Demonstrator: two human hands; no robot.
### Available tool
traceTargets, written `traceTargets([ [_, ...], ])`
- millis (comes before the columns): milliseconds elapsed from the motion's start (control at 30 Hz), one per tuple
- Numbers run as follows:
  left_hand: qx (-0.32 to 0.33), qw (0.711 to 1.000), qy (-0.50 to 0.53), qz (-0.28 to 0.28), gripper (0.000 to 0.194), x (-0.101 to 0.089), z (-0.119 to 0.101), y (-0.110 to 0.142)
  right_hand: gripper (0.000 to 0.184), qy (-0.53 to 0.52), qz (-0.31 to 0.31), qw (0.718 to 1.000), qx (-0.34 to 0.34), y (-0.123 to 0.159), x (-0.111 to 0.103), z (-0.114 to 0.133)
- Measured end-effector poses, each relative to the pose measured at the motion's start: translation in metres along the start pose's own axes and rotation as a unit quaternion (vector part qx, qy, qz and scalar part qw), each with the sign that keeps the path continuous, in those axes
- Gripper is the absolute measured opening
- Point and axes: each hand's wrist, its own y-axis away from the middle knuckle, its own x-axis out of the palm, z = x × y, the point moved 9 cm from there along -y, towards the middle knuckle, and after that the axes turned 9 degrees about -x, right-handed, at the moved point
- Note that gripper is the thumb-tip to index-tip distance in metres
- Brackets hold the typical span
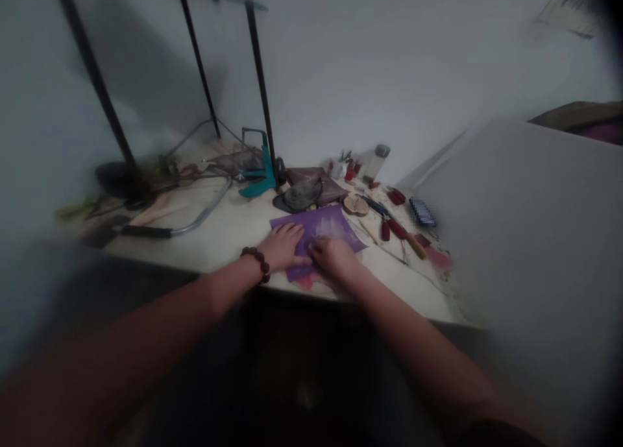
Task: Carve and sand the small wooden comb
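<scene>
A purple sheet (348,234) lies at the front of the white table, with a pale, whitish patch near its middle. My left hand (283,246) rests flat on the sheet's left part, fingers spread, a dark bead bracelet (256,262) round the wrist. On the sheet's right side is my right hand (333,257), its fingers curled and pressed together. What they hold, if anything, is hidden. Something pink (307,281) shows from under the sheet's near edge.
Behind the sheet lie a dark grey, crumpled-looking thing (302,194) and a round wood slice (355,205). Red-handled tools (396,228) and a phone-like object (422,212) are at the right. A hacksaw-like frame (202,217) and a teal tool (263,178) are at the left.
</scene>
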Motion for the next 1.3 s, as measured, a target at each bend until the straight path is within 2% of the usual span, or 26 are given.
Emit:
traceTargets([
  [200, 0.004, 1.0, 0.002, 0.0, 0.112, 0.001, 0.0, -0.001, 0.039, 0.016, 0.003, 0.998, 0.062, 0.005, -0.014, -0.039],
  [333, 0.003, 1.0, 0.001, 0.002, 0.111, 0.002, 0.0, -0.001, 0.03, -0.007, 0.012, 1.0, 0.002, 0.005, -0.006, -0.021],
  [500, 0.005, 1.0, 0.003, 0.0, 0.112, 0.003, 0.001, -0.002, 0.036, -0.006, 0.002, 1.0, 0.016, 0.008, -0.01, -0.022],
  [633, 0.006, 1.0, 0.007, -0.002, 0.111, 0.003, 0.002, -0.002, 0.032, -0.027, 0.013, 0.999, -0.026, 0.011, -0.011, -0.014],
  [767, 0.002, 1.0, 0.011, 0.003, 0.113, 0.003, 0.002, -0.002, 0.039, -0.024, 0.001, 1.0, 0.003, 0.014, -0.014, -0.022],
  [900, 0.003, 1.0, 0.008, 0.004, 0.111, 0.004, 0.002, -0.003, 0.028, -0.044, 0.014, 0.998, -0.043, 0.014, -0.006, -0.011],
  [1033, 0.006, 1.0, 0.006, 0.005, 0.114, 0.005, 0.002, -0.003, 0.036, -0.037, -0.003, 0.999, -0.019, 0.012, -0.009, -0.02],
  [1167, 0.005, 1.0, 0.008, 0.006, 0.113, 0.005, 0.003, -0.002, 0.027, -0.047, 0.005, 0.998, -0.046, 0.011, -0.009, -0.021],
  [1300, 0.004, 1.0, 0.011, 0.011, 0.114, 0.005, 0.003, -0.003, 0.034, -0.036, -0.009, 0.999, -0.013, 0.013, -0.011, -0.029],
])
